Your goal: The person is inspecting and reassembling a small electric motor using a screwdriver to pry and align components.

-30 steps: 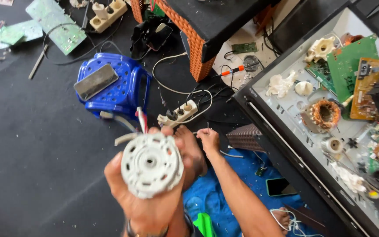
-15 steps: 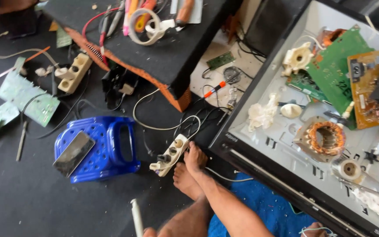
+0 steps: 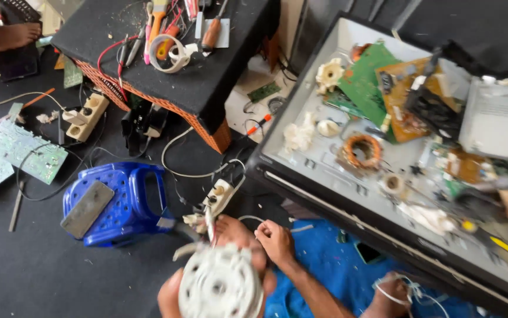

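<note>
My left hand (image 3: 169, 297) grips a round white plastic motor housing (image 3: 221, 288) at the bottom edge of the view, with short white and red leads sticking up from it. My bare feet (image 3: 273, 240) rest just behind it on the dark floor, beside a white power strip (image 3: 218, 197). My right hand (image 3: 393, 286) is low at the right on a blue cloth (image 3: 330, 265), its fingers closed in a loop of thin white wire (image 3: 410, 294).
A blue plastic stool (image 3: 125, 203) lies on its side with a grey slab on it. The black table (image 3: 207, 70) holds screwdrivers and tape. An open tray (image 3: 324, 171) holds circuit boards, a copper coil (image 3: 360, 150) and white parts. Green boards (image 3: 24, 150) lie at the left.
The view swung up and came back down. The white motor housing left the view, then returned at the bottom in my left hand. My right hand now shows at the wire.
</note>
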